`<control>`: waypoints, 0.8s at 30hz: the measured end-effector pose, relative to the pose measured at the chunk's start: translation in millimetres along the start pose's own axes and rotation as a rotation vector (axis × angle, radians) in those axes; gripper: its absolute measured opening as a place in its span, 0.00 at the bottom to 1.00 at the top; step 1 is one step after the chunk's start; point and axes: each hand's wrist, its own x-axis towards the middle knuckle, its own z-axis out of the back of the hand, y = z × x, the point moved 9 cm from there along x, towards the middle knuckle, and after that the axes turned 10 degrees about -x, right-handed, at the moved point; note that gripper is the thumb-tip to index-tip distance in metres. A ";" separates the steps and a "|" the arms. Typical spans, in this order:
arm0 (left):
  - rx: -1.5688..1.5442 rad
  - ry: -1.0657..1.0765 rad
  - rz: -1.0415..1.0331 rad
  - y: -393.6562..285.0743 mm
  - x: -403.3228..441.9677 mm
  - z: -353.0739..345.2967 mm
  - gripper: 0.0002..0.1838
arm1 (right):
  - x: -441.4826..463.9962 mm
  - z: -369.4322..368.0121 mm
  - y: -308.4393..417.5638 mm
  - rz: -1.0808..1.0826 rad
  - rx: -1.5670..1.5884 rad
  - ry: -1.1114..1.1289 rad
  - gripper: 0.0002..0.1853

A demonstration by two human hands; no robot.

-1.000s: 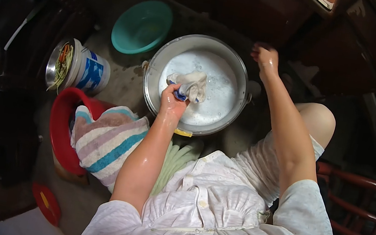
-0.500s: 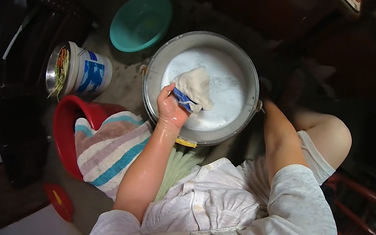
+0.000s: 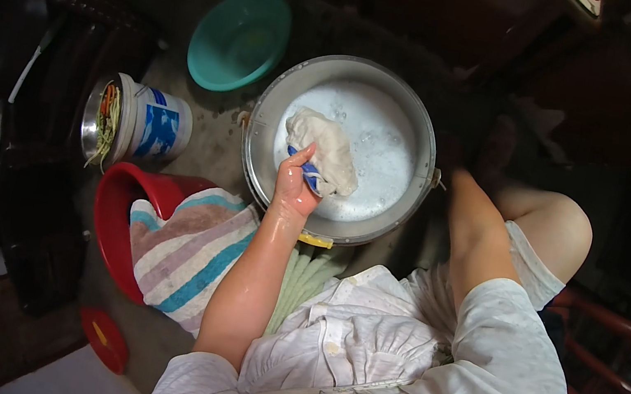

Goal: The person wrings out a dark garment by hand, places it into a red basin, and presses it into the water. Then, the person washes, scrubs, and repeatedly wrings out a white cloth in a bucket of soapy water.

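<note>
My left hand [image 3: 296, 185] grips a wet off-white cloth [image 3: 325, 147] with a blue part, its thumb lying on top. The cloth is held over the left side of a round metal pot [image 3: 259, 125] containing white, foamy water [image 3: 379, 153]. My right forearm reaches down beyond the pot's right rim into deep shadow, where my right hand is too dark to make out.
A green basin [image 3: 239, 38] lies behind the pot at the left. Nearer are a white and blue bucket [image 3: 161, 124] topped by a metal bowl of vegetables, a red tub [image 3: 118, 227] with a striped towel [image 3: 193, 256], and a red object [image 3: 104, 339].
My right arm has swung down from above the pot's right side into the shadow beside it. In my left hand, the cloth has spread out and shifted slightly.
</note>
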 end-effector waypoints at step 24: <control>0.510 0.229 -0.166 1.4 -53.5 -60.6 0.27 | -118.5 298.9 163.6 0.357 1.024 -0.522 0.08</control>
